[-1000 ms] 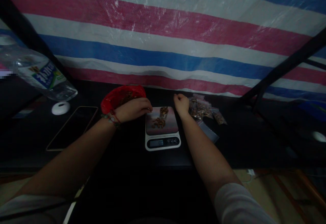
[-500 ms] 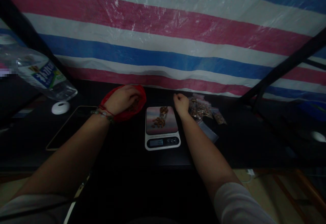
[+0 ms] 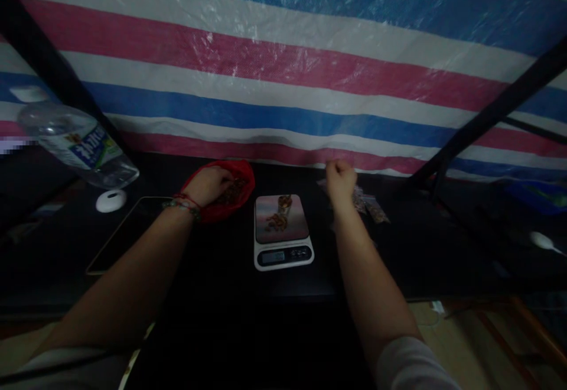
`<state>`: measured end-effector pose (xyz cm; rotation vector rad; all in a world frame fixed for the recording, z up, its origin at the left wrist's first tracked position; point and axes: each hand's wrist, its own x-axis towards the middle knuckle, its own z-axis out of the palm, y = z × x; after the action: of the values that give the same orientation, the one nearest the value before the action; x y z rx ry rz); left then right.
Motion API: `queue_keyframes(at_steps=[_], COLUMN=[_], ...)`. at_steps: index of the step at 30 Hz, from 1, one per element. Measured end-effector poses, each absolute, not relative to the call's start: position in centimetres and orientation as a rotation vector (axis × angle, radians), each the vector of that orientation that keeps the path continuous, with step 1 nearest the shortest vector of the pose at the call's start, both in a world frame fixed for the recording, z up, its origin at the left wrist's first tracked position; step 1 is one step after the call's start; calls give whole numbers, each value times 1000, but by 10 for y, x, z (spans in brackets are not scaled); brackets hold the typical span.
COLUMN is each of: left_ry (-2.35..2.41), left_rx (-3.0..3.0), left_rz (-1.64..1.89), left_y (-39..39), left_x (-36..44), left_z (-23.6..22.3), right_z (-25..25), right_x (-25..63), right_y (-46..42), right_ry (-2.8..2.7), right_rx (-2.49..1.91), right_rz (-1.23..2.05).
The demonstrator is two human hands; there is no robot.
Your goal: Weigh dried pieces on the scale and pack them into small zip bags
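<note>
My left hand [image 3: 209, 184] rests in the mouth of a red plastic bag [image 3: 241, 205], its fingers curled together over small brown bits [image 3: 233, 191]. Whatever those fingers pinch is hidden. To the right, my right hand [image 3: 341, 182] is raised with its fingers closed, above several small clear zip bags [image 3: 375, 208] of brownish bits; I cannot make out anything in it. Between the hands lies a white kitchen scale [image 3: 283, 233] with a picture of nuts printed on its plate. Its lit display is too dim to read.
A clear plastic bottle [image 3: 84, 142] leans at the left, with a white rounded gadget [image 3: 110, 201] and a dark tablet-like slab [image 3: 128, 236] near it. Striped plastic sheeting [image 3: 274, 94] hangs behind the black table [image 3: 221, 272]. Dark frame bars [image 3: 469, 121] slant at both sides.
My right hand has moved right, now covering part of the zip bags. My left hand has drawn back slightly in the red bag, baring more brown bits. The view has tilted up slightly.
</note>
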<state>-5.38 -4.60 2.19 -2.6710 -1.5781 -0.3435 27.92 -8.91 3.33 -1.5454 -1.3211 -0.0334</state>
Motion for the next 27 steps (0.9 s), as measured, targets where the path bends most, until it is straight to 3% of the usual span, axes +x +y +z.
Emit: queue_keyframes(at_steps=[5,11,27], left_ry=[-1560,-1572,-1490], left_rx=[-2694,-2610,-2617], left_rz=[-328,-468,-832], left_y=[-47,-51,-85], left_x=[-51,-46,-17], left_z=[22,24,33], right_z=[58,-7,-16], right_x=[311,320,313], right_y=[-157,-222,-242], right_ry=[-1555,-1986,-2037], right_rx=[-1741,-2101,-2137], right_rz=[-131,-114,-382])
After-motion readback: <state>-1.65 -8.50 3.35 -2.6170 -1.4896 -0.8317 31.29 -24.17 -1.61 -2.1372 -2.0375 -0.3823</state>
